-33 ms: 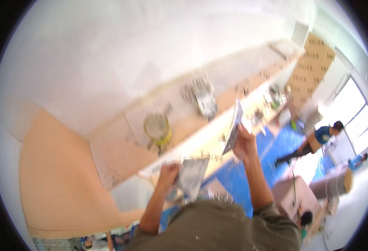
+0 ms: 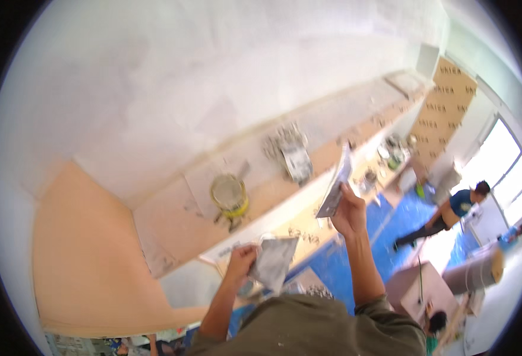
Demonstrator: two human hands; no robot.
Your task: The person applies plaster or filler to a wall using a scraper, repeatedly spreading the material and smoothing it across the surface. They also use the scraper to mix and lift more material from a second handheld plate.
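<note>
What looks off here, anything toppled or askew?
Nothing looks toppled. Oddest is the crumpled grey-white bundle on the ledge, too blurred to identify, right of the upright yellow bucket. Dark smudges also mark that ledge.

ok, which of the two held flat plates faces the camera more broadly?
The grey plate in the left hand: its broad face shows; the other plate, in the right hand, looks narrow, turned nearer edge-on.
</note>
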